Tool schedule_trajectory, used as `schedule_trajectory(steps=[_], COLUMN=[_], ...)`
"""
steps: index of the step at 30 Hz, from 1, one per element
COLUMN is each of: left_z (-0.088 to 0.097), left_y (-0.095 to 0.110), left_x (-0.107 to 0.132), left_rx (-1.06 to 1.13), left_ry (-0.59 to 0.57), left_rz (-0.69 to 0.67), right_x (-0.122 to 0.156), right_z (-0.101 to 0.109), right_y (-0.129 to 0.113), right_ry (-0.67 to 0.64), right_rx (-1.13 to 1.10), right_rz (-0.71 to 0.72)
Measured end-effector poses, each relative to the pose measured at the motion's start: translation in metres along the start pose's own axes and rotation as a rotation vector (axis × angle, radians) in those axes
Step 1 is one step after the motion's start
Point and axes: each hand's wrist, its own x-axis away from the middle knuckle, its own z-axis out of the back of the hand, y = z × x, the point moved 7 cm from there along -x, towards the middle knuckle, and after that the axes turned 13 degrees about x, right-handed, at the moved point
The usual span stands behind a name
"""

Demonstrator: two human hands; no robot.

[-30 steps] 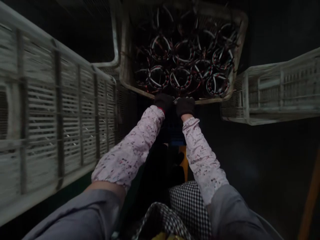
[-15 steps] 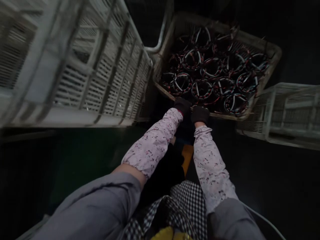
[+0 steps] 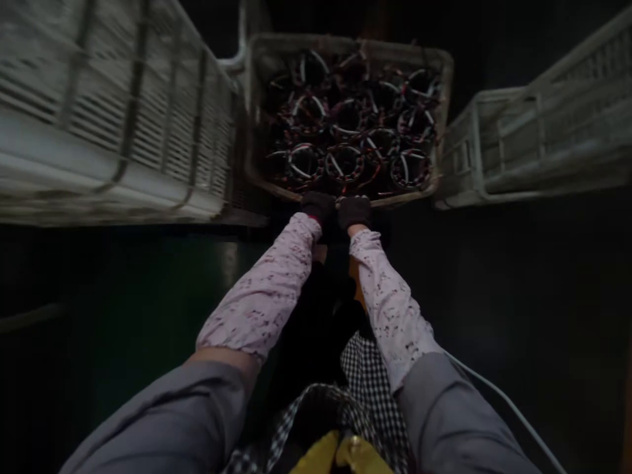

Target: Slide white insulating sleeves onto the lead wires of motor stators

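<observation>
Both arms reach forward to a plastic crate (image 3: pixel 447 99) filled with several ring-shaped wound coils (image 3: pixel 344 163) with white and reddish wires. My left hand (image 3: pixel 317 205), in a dark glove, is closed over the middle of the crate's near rim. Just beside it, my right hand (image 3: pixel 354 210), also gloved, grips the same rim. The fingertips of both hands are partly hidden by the rim and the dim light. Patterned sleeve covers are on both forearms.
Pale slatted crates (image 3: pixel 162 131) stand close on the left. More crates (image 3: pixel 508 145) stand on the right, a little apart from the coil crate. A white cable (image 3: pixel 503 398) runs at the lower right. A yellow-orange strip (image 3: pixel 356 280) shows beneath my right forearm.
In the view, the coil crate and both hands have shifted left and slightly up, and the crate appears straighter. The right-hand crates show more. Both hands keep their grip.
</observation>
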Motion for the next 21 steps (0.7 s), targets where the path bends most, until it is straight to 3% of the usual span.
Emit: schedule_trajectory(steps=[7, 12, 17, 21], left_z=[-0.039, -0.055, -0.063, -0.060], left_y=[-0.004, 0.004, 0.005, 0.011], left_x=[0.060, 0.097, 0.114, 0.113], left_rx=[-0.093, -0.090, -0.041, 0.029], left_ry=[-0.054, -0.114, -0.156, -0.187], left_rz=[0.089, 0.091, 0.067, 0.055], right_x=[0.058, 0.090, 0.105, 0.108], right_z=[-0.037, -0.055, -0.068, -0.063], right_y=[-0.012, -0.017, -0.014, -0.012], right_ry=[-0.055, -0.076, -0.095, -0.113], right_rx=[-0.043, -0.069, -0.048, -0.010], right_rz=[0.033, 0.042, -0.003, -0.026])
